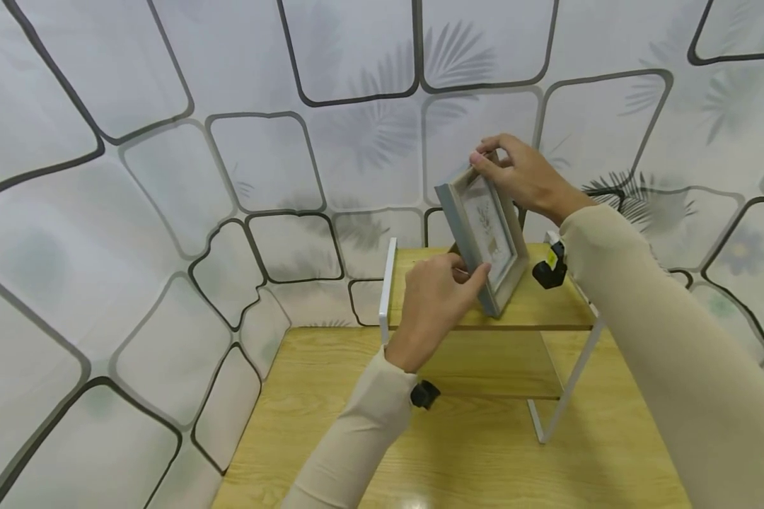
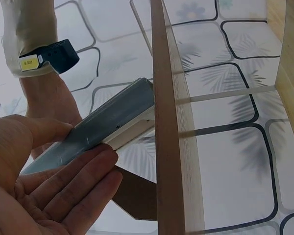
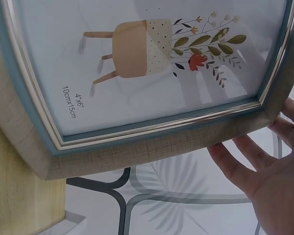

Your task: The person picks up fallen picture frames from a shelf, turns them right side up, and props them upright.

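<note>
A picture frame [image 1: 489, 233] with a beige border and grey-blue side stands tilted over the small table's top [image 1: 414, 283]. Its print shows a flowering plant in a legged pot, with "4x6" lettering, in the right wrist view. My left hand [image 1: 434, 300] holds the frame's lower left side, thumb on the front. In the left wrist view, that hand's fingers [image 2: 81, 191] lie along the blue-grey edge. With my right hand [image 1: 525, 177] I grip the upper end; the fingers pass behind the border in the right wrist view. Whether the lower corner touches the tabletop is hard to tell.
The small table has white metal legs [image 1: 569, 385] and a lower shelf [image 1: 490, 360]. It stands on a wood-look floor [image 1: 331, 403]. Patterned wall covering [image 1: 255, 170] rises close behind and on the left. Both wrists carry black camera mounts.
</note>
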Available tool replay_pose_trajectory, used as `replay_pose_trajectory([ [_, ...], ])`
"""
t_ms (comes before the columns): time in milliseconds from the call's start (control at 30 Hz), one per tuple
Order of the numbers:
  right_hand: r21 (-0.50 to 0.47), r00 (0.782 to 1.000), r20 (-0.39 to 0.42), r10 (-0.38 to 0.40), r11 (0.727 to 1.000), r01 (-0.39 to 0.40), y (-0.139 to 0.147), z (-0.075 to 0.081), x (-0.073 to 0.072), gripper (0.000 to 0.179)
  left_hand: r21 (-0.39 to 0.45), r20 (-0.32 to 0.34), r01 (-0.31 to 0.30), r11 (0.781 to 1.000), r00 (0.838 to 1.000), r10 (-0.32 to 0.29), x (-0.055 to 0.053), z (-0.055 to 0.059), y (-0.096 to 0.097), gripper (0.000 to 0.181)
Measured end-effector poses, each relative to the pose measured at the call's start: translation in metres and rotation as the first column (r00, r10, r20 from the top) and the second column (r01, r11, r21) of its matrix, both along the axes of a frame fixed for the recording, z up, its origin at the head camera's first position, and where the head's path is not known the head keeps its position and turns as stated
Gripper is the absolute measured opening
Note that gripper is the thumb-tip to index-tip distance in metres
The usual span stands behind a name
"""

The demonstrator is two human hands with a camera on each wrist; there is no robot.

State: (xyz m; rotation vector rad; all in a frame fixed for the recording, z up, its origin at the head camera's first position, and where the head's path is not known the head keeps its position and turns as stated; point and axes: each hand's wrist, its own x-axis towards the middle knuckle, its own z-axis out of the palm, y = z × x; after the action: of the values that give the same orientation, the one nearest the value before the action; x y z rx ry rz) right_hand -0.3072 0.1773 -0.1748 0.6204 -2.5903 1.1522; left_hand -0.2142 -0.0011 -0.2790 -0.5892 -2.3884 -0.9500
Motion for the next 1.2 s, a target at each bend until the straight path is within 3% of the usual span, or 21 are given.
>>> replay_pose_trajectory([
  [333,0.069,0.997,-0.056,-0.058,0.996,0.062,0.004,0.0,0.005,0.07,-0.009,-0.012,-0.015,1.0,1.0,0.015,0.0,0.0,-0.008,0.031],
  [567,0.122,0.988,-0.099,-0.116,0.984,0.127,0.006,0.001,0.009,0.074,0.031,0.029,-0.013,0.999,0.999,0.012,-0.002,-0.001,-0.014,0.029],
  [867,0.189,0.968,-0.132,-0.213,0.953,0.235,0.009,0.001,0.012,0.084,0.068,0.076,-0.007,0.998,0.997,0.002,-0.007,-0.003,-0.018,0.027],
  [1200,0.21,0.934,-0.213,-0.286,0.92,0.33,0.01,0.001,0.012,0.081,0.042,0.054,-0.019,0.999,0.998,0.016,-0.013,-0.001,-0.022,0.029],
])
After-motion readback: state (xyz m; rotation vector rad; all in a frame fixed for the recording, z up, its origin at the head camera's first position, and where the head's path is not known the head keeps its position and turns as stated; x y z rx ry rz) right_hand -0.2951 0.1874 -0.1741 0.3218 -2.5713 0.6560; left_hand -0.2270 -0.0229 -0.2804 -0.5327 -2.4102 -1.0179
